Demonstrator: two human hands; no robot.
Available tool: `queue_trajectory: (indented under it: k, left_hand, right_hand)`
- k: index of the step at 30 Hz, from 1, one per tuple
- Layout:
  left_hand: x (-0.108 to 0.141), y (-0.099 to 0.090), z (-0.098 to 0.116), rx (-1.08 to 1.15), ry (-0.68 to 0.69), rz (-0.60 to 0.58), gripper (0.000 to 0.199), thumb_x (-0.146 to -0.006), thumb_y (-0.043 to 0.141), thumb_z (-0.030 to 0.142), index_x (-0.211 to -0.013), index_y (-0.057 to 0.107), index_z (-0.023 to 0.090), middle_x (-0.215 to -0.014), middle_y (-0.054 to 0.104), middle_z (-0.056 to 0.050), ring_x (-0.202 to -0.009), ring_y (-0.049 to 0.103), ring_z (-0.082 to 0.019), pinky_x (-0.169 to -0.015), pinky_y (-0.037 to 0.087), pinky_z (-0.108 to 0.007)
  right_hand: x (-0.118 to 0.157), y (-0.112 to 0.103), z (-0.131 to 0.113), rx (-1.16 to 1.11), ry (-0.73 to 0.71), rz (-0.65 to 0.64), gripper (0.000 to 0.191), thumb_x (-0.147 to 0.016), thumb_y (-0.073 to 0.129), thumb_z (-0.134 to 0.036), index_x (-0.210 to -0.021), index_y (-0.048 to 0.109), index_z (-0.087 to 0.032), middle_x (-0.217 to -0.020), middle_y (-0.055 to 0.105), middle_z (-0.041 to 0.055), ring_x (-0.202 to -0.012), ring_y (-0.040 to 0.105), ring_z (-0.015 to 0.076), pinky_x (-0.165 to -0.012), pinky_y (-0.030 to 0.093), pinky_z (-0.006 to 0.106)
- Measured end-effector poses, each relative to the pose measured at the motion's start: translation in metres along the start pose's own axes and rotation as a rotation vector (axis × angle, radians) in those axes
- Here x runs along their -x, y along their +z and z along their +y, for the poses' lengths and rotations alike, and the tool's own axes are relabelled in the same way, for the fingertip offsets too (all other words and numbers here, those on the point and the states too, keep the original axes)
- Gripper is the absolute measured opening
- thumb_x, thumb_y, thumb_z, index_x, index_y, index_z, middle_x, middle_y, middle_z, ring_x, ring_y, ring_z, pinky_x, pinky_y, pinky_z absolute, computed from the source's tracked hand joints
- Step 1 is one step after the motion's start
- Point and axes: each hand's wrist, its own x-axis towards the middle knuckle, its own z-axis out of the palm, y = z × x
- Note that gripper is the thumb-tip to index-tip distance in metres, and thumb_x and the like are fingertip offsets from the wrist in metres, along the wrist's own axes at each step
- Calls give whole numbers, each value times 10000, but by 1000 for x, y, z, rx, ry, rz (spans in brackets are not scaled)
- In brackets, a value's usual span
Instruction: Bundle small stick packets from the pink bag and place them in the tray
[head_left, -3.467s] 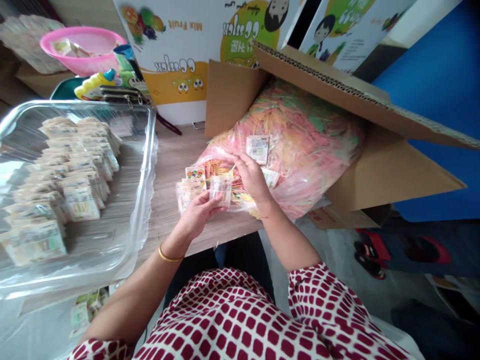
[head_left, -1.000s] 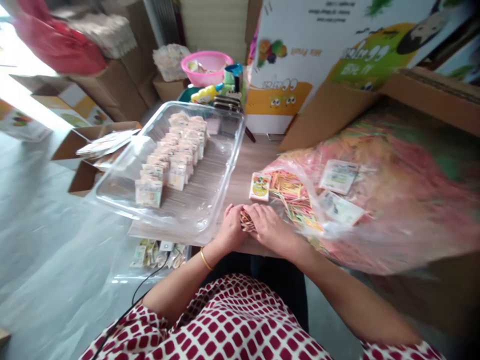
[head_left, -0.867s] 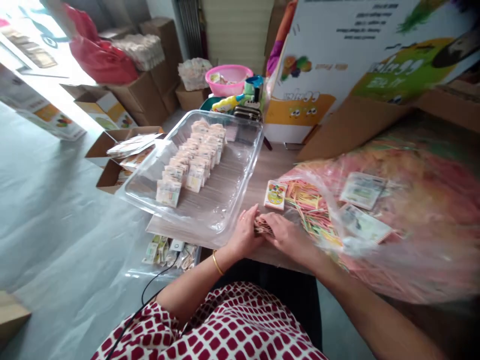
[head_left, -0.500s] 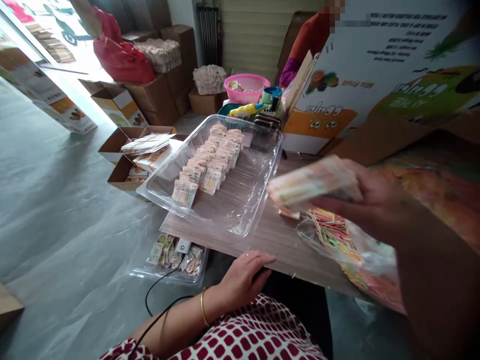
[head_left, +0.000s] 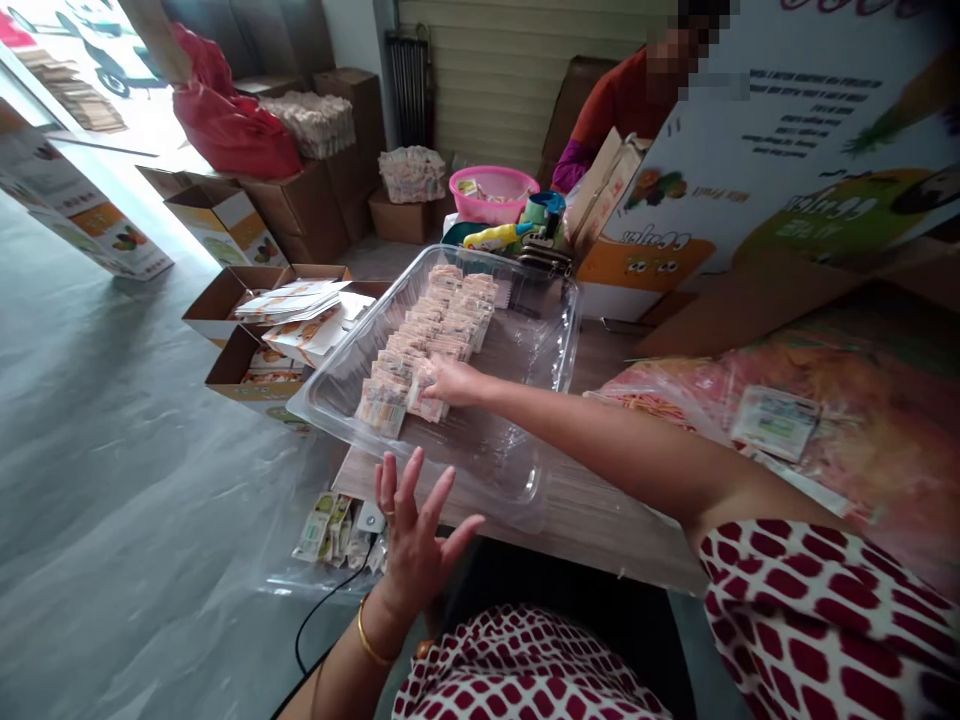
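Observation:
A clear plastic tray (head_left: 551, 420) on the table holds two rows of small printed packets (head_left: 382, 405) standing on edge. Inside it, my right hand (head_left: 457, 382) reaches to the front end of the right-hand row, its fingers closed on a packet (head_left: 427, 395) there; the fingertips are partly hidden. My left hand (head_left: 420, 545) is raised just off the tray's near edge, fingers spread, holding nothing. To the right, a loose packet (head_left: 776, 422) lies on a plastic bag of coloured sticks (head_left: 847, 365).
Open cartons (head_left: 247, 375) with flat printed sheets stand left of the tray. Below the table's front edge, another clear tray (head_left: 285, 585) holds packets and a white device with a cable. A large printed carton (head_left: 720, 190) and a seated co-worker (head_left: 611, 105) are at the back right.
My right hand has swung left from above the table into the tray, where the packets it carried now meet the right-hand row. My left hand has lifted leftward and spread its fingers.

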Motion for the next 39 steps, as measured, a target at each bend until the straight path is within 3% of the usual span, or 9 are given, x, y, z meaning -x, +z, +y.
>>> queue_trajectory:
  k: [2, 5, 9, 16, 28, 32, 36, 39]
  left_hand:
    - [0, 8, -10, -27, 11, -27, 574, -885, 776, 385, -1378, 564, 180, -1628, 348, -207, -1597, 116, -423, -1260, 155, -675]
    - [1, 18, -16, -13, 22, 17, 459, -890, 776, 316, -1306, 609, 216, -1638, 344, -160, -1604, 113, -387, -1271, 179, -638]
    - [2, 33, -6, 7, -25, 87, 311, -904, 753, 226, -1206, 684, 260, -1558, 419, -113, -1585, 165, -358, -1259, 242, -587]
    - [-7, 55, 21, -8, -91, 144, 305, -886, 768, 197, -1162, 734, 323, -1346, 536, -93, -1464, 305, -325, -1221, 270, -556]
    - [-2, 46, 12, -13, -53, 90, 249, -912, 725, 180, -1139, 728, 285, -1422, 494, -107, -1482, 289, -325, -1242, 200, -586]
    - [0, 46, 12, -26, -52, 73, 302, -928, 666, 136, -1188, 717, 281, -1490, 461, -108, -1506, 274, -333, -1237, 202, -596]
    - [2, 45, 10, -11, -32, 72, 334, -952, 575, 125, -1232, 707, 252, -1547, 428, -127, -1534, 248, -354, -1236, 196, -610]
    - [2, 47, 8, -19, -12, 98, 374, -943, 586, 126, -1278, 685, 260, -1561, 437, -125, -1543, 254, -362, -1238, 199, -626]
  right_hand:
    - [4, 6, -1, 146, -69, 27, 544, -897, 763, -363, -1351, 590, -118, -1326, 683, 176, -1250, 620, 321, -1010, 504, 373]
    - [9, 11, 2, 402, -173, 107, 653, -923, 721, -465, -1439, 548, -105, -1524, 532, 226, -1415, 468, 391, -1167, 379, 509]
    - [4, 10, 11, 493, -207, 84, 787, -923, 690, -532, -1560, 444, -140, -1676, 327, 211, -1526, 307, 451, -1197, 297, 634]
    - [-19, 11, 15, 523, -222, 6, 856, -850, 770, -495, -1555, 461, -122, -1643, 377, 231, -1531, 306, 464, -1214, 280, 633]
    - [1, 11, 14, 516, -194, -6, 975, -863, 747, -568, -1594, 364, -49, -1666, 295, 269, -1547, 262, 470, -1221, 259, 664]
    - [8, -4, 11, 419, -206, 31, 943, -909, 664, -628, -1607, 341, -83, -1689, 280, 225, -1543, 289, 436, -1235, 270, 626]
    - [31, -36, 15, 382, -177, 218, 753, -1014, 544, -535, -1602, 342, -110, -1687, 311, 191, -1532, 327, 364, -1242, 295, 540]
    - [64, -62, 28, 337, -173, 361, 614, -1042, 523, -451, -1545, 428, -112, -1643, 402, 181, -1494, 383, 327, -1207, 336, 494]
